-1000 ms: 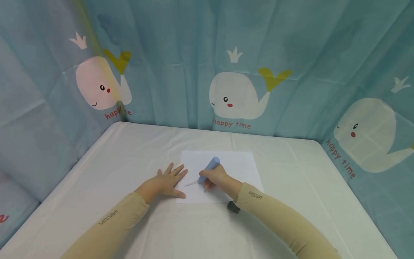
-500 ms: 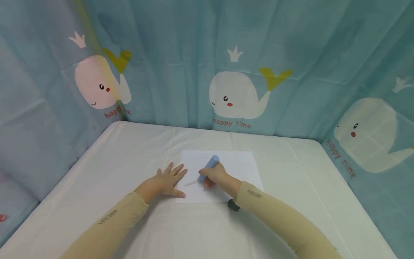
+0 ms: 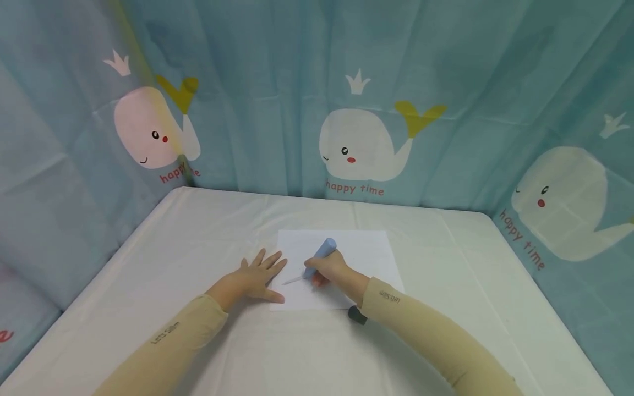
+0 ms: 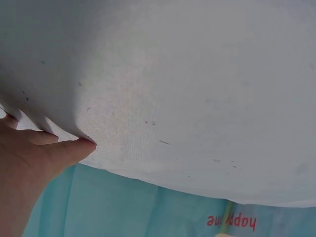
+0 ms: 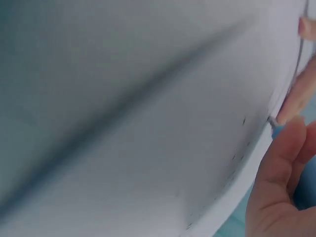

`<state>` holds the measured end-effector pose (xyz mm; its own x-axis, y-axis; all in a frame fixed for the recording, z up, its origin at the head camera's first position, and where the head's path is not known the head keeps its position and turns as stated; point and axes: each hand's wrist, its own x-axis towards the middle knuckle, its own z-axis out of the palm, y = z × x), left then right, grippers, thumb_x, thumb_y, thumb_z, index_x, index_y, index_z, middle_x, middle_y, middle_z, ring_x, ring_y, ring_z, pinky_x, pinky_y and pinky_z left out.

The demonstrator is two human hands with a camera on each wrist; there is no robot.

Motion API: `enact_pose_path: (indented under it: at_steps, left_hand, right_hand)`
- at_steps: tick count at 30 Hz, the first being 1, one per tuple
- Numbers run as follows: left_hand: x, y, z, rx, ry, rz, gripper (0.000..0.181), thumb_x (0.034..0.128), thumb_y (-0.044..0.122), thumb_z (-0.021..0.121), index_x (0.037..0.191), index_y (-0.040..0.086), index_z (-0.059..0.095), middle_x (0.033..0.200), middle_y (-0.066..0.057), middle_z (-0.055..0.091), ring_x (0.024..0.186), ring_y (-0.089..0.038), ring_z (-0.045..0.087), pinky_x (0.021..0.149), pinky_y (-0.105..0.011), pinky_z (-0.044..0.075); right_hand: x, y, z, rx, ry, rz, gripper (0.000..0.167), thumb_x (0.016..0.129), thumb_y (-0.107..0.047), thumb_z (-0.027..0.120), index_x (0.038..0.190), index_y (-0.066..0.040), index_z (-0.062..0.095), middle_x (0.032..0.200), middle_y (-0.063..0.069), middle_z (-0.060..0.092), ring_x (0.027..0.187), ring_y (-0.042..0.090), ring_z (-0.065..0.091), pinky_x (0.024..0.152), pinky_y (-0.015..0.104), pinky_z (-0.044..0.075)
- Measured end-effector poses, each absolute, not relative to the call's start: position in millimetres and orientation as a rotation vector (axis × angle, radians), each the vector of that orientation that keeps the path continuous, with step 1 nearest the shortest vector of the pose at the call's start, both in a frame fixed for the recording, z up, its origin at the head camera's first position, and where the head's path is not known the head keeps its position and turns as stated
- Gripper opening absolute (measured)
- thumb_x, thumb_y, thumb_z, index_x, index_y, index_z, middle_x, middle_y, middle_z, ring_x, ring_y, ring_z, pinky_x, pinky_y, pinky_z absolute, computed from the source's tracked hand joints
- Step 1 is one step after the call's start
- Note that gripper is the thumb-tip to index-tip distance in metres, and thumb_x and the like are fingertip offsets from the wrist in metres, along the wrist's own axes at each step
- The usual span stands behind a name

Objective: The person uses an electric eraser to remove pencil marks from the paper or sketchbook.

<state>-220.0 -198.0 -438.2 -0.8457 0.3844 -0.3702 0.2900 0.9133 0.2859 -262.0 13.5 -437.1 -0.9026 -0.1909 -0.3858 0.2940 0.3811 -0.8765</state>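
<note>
My right hand (image 3: 329,267) pinches a thick-barrelled blue pen-like tool (image 3: 324,248) over a white sheet of paper (image 3: 366,247). The tool leans, its wide end up and to the right. A thin pale strip (image 3: 293,280) runs left from its lower end; whether it belongs to the tool I cannot tell. In the right wrist view, the right hand (image 5: 281,182) bends round the blue barrel (image 5: 307,185), largely hidden at the edge. Palm down with fingers spread, my left hand (image 3: 257,279) rests across the sheet's left edge. The left wrist view shows its fingers (image 4: 69,150) on the white surface.
A short dark cylinder (image 3: 356,315) lies at the paper's front edge, partly behind the right sleeve (image 3: 426,330). White cloth covers the table (image 3: 223,220). Blue curtains (image 3: 277,110) with whale prints hang behind it and at both sides. Small dark specks (image 5: 234,158) show on the surface.
Both hands keep almost the same places. The blue tool's upper end has tilted very slightly to the left; the paper and the dark cylinder stay where they were.
</note>
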Motion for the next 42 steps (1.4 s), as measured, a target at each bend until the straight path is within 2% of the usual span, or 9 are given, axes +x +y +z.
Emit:
enact_pose_path:
  at_steps: [42]
  left_hand:
    - [-220.0, -197.7, -443.7, 0.487, 2.659, 0.289, 0.101, 0.0814, 0.061, 0.066, 0.156, 0.011, 0.019, 0.163, -0.012, 0.004, 0.144, -0.047, -0.005, 0.103, -0.075, 0.008]
  right_hand:
    - [-258.0, 14.0, -439.8, 0.081, 2.217, -1.566, 0.046, 0.086, -0.018, 0.072, 0.115, 0.010, 0.051, 0.060, 0.009, 0.063, 0.042, 0.010, 0.057, 0.048, 0.022, 0.051]
